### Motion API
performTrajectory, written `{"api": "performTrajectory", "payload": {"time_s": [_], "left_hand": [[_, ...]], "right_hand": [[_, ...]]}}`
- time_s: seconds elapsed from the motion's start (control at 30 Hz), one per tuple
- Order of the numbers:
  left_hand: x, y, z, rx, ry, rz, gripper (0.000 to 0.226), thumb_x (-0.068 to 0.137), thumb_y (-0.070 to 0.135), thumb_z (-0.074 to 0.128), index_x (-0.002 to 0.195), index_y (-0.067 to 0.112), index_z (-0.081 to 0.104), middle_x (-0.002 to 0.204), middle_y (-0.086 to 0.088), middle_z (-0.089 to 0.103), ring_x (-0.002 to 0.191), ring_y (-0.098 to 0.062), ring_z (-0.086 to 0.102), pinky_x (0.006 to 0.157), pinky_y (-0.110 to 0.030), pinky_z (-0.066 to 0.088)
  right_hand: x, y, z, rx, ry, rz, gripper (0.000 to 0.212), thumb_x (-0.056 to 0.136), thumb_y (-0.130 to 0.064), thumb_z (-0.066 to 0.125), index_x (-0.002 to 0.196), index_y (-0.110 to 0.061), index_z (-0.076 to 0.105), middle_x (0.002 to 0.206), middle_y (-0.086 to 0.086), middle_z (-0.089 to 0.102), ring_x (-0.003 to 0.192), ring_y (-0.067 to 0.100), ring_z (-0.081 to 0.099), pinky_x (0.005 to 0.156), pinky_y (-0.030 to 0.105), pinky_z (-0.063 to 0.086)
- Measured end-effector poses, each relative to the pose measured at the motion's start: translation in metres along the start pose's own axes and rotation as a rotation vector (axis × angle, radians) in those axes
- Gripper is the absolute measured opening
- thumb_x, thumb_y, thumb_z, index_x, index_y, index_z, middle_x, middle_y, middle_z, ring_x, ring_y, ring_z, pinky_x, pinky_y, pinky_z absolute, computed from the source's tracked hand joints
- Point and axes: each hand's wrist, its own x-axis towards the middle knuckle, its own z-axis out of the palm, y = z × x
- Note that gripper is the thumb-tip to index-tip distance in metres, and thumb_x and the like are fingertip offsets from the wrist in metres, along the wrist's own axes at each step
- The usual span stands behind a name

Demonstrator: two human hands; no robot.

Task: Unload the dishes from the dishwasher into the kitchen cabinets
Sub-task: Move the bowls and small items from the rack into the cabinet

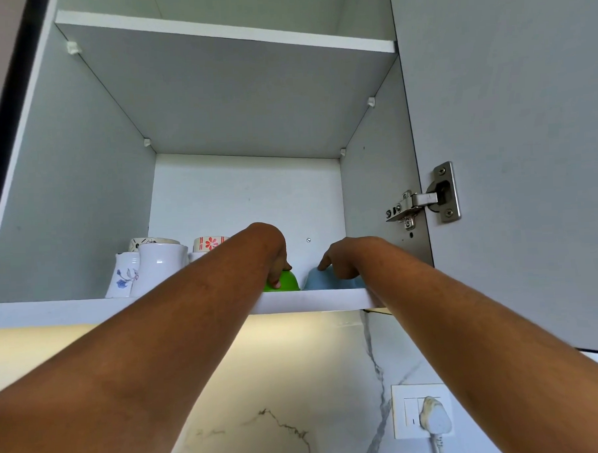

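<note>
Both arms reach up into an open wall cabinet. On its bottom shelf (71,311) a green bowl (288,282) stands upside down, and my left hand (275,254) grips it from above with the thumb down its near side. Just right of it lies an upturned light blue bowl (319,282). My right hand (340,258) holds that one with curled fingers over its top. The two bowls stand close, with a small gap between them.
Several white mugs (160,266), one with a blue flower (123,278) and one with a red flower (209,243), fill the shelf's left part. An upper shelf (227,34) spans above. The cabinet door (510,148) hangs open at right on its hinge (423,200). A wall socket (422,411) sits below.
</note>
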Motion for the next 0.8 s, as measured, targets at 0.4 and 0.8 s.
{"api": "performTrajectory", "payload": {"time_s": [0.4, 0.8], "left_hand": [[-0.034, 0.008, 0.001, -0.545, 0.059, 0.024, 0.052, 0.099, 0.029, 0.043, 0.147, 0.012, 0.029, 0.155, -0.006, 0.025, 0.138, -0.025, 0.034, 0.091, -0.036, 0.040], [-0.082, 0.009, 0.033, -0.724, 0.420, 0.021, 0.040, 0.098, 0.031, 0.042, 0.132, 0.013, 0.054, 0.140, -0.006, 0.049, 0.127, -0.024, 0.045, 0.108, -0.034, 0.035]], "right_hand": [[0.001, -0.005, 0.001, 0.037, -0.044, 0.053, 0.062, 0.083, -0.002, 0.042, 0.142, -0.022, 0.042, 0.146, 0.008, 0.042, 0.127, 0.029, 0.046, 0.106, 0.042, 0.040], [-0.048, -0.020, -0.007, 0.309, 0.219, -0.140, 0.042, 0.095, -0.008, 0.044, 0.134, -0.022, 0.053, 0.140, 0.005, 0.048, 0.117, 0.024, 0.051, 0.085, 0.026, 0.048]]}}
